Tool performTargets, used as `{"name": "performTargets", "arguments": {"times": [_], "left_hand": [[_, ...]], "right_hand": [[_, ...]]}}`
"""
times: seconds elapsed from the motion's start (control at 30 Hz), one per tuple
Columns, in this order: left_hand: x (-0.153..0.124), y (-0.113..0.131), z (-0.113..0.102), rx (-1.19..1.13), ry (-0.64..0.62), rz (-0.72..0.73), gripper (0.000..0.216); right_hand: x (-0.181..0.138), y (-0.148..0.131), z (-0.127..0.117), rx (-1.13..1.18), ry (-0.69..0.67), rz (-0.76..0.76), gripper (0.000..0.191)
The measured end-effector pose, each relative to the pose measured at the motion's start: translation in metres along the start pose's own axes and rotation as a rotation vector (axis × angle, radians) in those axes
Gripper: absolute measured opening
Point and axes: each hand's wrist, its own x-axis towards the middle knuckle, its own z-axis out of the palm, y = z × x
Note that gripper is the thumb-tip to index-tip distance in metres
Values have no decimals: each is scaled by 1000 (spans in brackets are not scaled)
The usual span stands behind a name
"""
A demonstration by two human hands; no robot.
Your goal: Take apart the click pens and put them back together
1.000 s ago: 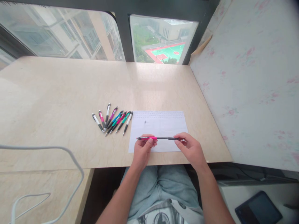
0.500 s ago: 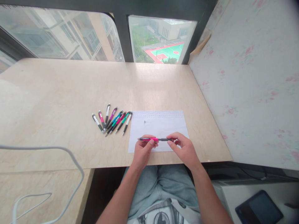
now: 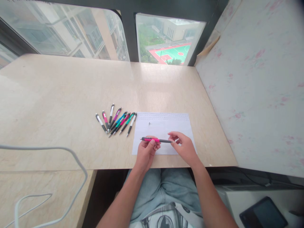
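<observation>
Below the frame's centre, the left hand's (image 3: 145, 154) grip pinches the pen (image 3: 156, 140) over the paper (image 3: 166, 128), likely to steady it, its tip (image 3: 174, 142) pointing toward the right hand (image 3: 184, 148), whose grip is loosely spread there, contact unclear.

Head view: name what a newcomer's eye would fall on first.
Probably the slim, bright pink-and-black pen, held crosswise in the left grip over the white paper sheet. Next, the fanned pile of multicoloured pens left of the sheet on the beige tabletop. Then the green-and-red sports court outside the dark-framed window.
</observation>
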Motion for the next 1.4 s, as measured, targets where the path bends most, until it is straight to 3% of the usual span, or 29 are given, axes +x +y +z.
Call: {"name": "performTargets", "arguments": {"times": [0.2, 0.33, 0.47, 0.67, 0.83, 0.93, 1.07, 1.4], "left_hand": [[0, 2, 1, -44, 5, -1, 18], [1, 1, 0, -71, 13, -9, 20], [0, 1, 0, -82, 17, -18, 21], [-2, 2, 1, -52, 3, -28, 22], [-2, 2, 2, -22, 11, -32, 22], [-2, 2, 2, -5, 24, -26, 21], [-1, 1, 2, 29, 27, -10, 19], [-1, 0, 3, 93, 45, 16, 19]], "right_hand": [[49, -13, 33, -272, -107, -144, 23], [73, -22, 56, -284, -145, -161, 32], [78, -22, 64, -268, -152, -160, 32], [47, -9, 37, -220, -86, -117, 25], [0, 7, 2, 158, 69, 146, 23], [-22, 9, -11, 301, 124, 201, 22], [-31, 3, -14, 340, 179, 170, 20], [-25, -4, -10, 166, 193, 14, 11]]}}
